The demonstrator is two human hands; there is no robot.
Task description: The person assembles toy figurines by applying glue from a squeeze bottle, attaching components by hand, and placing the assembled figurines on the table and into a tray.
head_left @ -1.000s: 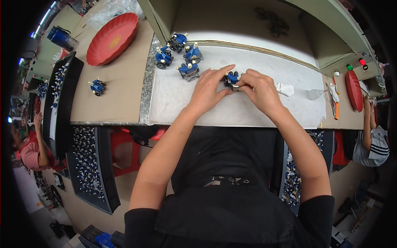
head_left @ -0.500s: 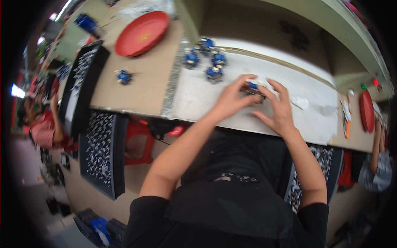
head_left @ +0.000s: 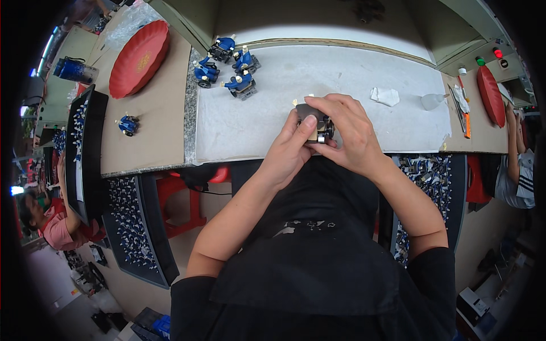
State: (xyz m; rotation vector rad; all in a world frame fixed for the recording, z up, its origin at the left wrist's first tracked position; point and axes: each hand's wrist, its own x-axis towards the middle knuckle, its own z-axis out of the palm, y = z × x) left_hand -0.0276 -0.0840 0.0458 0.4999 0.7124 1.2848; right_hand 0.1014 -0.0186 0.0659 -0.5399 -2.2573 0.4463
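Over the near edge of the white work surface (head_left: 273, 128), both hands hold one small wheeled toy figurine (head_left: 309, 112). Its flat dark underside faces up, and a black wheel and a shiny part show on its right. My left hand (head_left: 282, 154) grips it from the left, thumb pressed on the dark base. The fingers of my right hand (head_left: 357, 135) curl over its far right side. Much of the toy is hidden by the fingers. Several blue figurines seated on dark wheeled bases (head_left: 240, 84) stand at the far left of the white surface.
One more blue figurine (head_left: 128, 125) stands left, near a red scalloped plate (head_left: 139, 59). Trays of small blue parts (head_left: 136, 224) flank me. Crumpled white tissue (head_left: 385, 96), a squeeze bottle (head_left: 432, 102) and an orange-handled knife (head_left: 467, 125) lie right. People work at both sides.
My hands have drawn the toy closer to me and turned it so its dark base faces up; its blue part no longer shows. The whole view has shifted and sharpened.
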